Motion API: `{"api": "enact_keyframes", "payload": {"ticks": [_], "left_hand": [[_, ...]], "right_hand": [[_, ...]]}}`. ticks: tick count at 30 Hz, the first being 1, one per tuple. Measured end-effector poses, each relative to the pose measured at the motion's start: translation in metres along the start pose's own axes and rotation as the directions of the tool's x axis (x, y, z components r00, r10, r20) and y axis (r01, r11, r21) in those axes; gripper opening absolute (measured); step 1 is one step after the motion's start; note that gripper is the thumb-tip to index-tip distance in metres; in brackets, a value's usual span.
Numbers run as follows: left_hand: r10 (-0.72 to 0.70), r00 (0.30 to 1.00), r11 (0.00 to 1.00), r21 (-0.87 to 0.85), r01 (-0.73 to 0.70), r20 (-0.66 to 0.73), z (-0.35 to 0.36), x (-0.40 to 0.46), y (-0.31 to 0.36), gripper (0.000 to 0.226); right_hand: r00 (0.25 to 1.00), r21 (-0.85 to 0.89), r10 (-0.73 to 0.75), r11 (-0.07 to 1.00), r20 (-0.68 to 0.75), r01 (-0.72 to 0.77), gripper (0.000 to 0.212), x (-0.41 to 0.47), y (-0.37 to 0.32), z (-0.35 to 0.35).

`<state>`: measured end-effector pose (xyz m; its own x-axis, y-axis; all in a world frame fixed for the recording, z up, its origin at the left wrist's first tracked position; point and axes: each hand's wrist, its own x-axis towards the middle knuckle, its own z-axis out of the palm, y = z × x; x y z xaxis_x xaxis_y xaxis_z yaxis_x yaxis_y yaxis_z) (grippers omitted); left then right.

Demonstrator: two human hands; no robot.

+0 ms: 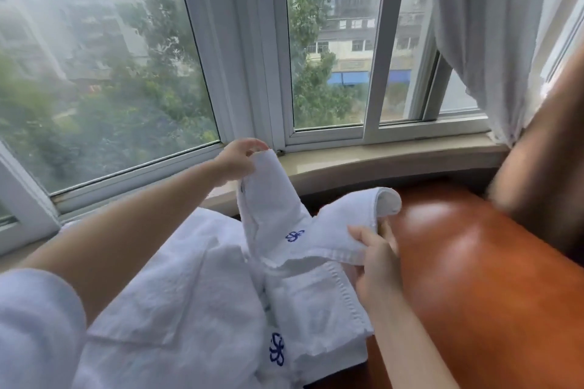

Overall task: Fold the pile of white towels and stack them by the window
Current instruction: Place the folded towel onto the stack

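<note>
I see my left hand [238, 158] pinching one end of the small white towel [297, 227]; right hand [377, 257] fingers grip its other end, above the towel pile [177, 294].

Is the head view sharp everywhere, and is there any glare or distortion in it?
Head view: the window frame bows from the wide-angle lens; the left pane looks hazy and washed out; daylight glares on the orange leather seat; the held towel and both hands stay fairly sharp.
</note>
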<state>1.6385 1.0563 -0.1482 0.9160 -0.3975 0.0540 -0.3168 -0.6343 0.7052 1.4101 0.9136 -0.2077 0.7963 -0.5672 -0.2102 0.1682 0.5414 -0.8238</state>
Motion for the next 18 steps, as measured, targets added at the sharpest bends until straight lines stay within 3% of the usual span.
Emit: {"api": "enact_keyframes", "payload": {"ticks": [2, 3, 5, 6, 8, 10, 12, 15, 18], "left_hand": [[0.057, 0.991, 0.993, 0.111, -0.044, -0.12, -0.005, 0.029, -0.012, 0.054], [0.077, 0.987, 0.967, 0.252, -0.04, -0.138, -0.006, 0.041, -0.021, 0.055], [0.08, 0.995, 0.83, 0.557, -0.036, -0.055, 0.002, 0.054, -0.042, 0.067], [0.063, 0.998, 0.776, 0.629, -0.052, 0.005, 0.012, 0.056, -0.052, 0.073], [0.046, 0.987, 0.729, 0.671, -0.138, 0.154, 0.037, 0.054, -0.069, 0.07], [-0.018, 0.935, 0.717, 0.656, -0.235, 0.355, 0.065, 0.047, -0.084, 0.058], [-0.121, 0.843, 0.707, 0.641, -0.298, 0.524, 0.09, 0.04, -0.095, 0.057], [-0.189, 0.737, 0.694, 0.62, -0.367, 0.649, 0.115, 0.034, -0.099, 0.06], [-0.188, 0.716, 0.698, 0.605, -0.384, 0.672, 0.121, 0.031, -0.094, 0.062]], "right_hand": [[0.999, 0.016, -0.039, 0.999, -0.016, 0.04, 0.034, 0.005, 0.013, 0.007], [0.997, 0.002, -0.049, 0.999, -0.053, 0.049, 0.032, 0.006, 0.023, 0.01], [0.981, -0.1, -0.013, 0.995, -0.195, -0.006, 0.03, 0.009, 0.055, 0.005], [0.959, -0.152, 0.036, 0.985, -0.281, -0.082, 0.032, 0.01, 0.079, -0.002], [0.886, -0.175, 0.193, 0.941, -0.421, -0.289, 0.046, 0.005, 0.121, -0.014], [0.827, -0.075, 0.318, 0.916, -0.464, -0.395, 0.066, 0.0, 0.154, -0.025], [0.804, -0.039, 0.299, 0.928, -0.514, -0.37, 0.062, 0.005, 0.174, -0.03], [0.81, -0.099, 0.2, 0.948, -0.551, -0.302, 0.048, 0.017, 0.171, -0.027], [0.877, -0.104, 0.074, 0.985, -0.475, -0.139, 0.045, 0.015, 0.152, -0.02]]}}
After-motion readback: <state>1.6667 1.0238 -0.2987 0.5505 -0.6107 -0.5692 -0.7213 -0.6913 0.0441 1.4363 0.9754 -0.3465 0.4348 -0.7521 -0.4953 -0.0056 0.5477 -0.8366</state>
